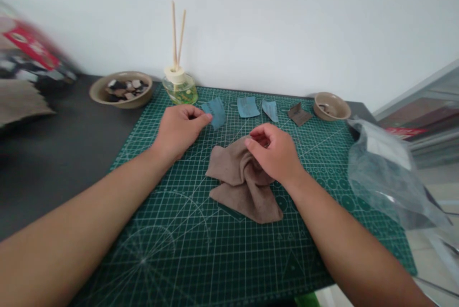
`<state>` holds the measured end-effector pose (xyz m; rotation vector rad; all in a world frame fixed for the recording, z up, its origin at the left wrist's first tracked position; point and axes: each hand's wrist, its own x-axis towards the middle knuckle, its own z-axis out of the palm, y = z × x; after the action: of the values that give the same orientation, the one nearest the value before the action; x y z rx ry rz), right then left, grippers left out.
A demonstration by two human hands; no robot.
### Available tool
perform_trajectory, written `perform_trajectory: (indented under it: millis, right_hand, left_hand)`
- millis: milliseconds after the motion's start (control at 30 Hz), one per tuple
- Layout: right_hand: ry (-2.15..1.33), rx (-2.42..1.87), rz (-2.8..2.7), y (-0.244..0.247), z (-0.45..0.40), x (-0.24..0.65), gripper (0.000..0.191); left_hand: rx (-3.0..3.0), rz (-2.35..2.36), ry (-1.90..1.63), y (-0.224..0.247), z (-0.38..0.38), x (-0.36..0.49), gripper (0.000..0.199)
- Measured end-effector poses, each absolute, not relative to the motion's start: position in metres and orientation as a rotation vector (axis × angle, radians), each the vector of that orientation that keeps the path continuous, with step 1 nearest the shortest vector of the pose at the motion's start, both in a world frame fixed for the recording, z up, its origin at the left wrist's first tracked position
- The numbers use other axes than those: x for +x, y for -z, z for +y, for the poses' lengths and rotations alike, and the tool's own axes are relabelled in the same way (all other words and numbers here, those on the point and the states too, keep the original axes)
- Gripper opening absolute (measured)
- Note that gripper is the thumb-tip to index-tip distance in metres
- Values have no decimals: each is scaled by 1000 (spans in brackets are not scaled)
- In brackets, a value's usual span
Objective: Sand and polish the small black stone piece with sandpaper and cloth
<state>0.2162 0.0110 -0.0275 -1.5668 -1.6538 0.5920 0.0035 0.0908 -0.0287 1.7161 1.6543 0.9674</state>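
Observation:
My left hand [181, 130] pinches the edge of a small blue piece [216, 113] with faint print, at the back left of the green cutting mat [186, 254]. A crumpled brown cloth [233, 163] lies in the middle of the mat. My right hand [274, 150] is closed on the cloth's upper right part, thumb and fingers bent around it. To the right of the held piece lie two more blue pieces [248, 106] [270, 110] and a dark brown piece [300, 114].
A bowl of dark and pale chips [138, 101] stands at the back left, beside a reed diffuser [181, 88]. A smaller bowl [332, 114] is at the back right. A clear plastic bag [380, 173] lies over the mat's right edge. A white wall rises behind.

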Motion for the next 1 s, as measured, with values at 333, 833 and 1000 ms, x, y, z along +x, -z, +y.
perform_trajectory:
  millis: [333, 833, 1000]
  right_hand:
    - [-340, -1442, -2129, 34, 4, 209, 51]
    - [-339, -1350, -2025, 31, 10, 215, 41]
    - [-304, -1318, -1977, 32, 13, 218, 32]
  left_hand:
    - [2142, 2057, -699, 48, 122, -9, 41]
    - [1194, 1195, -929, 20, 60, 12, 29]
    - [1149, 1055, -834, 14, 40, 20, 29]
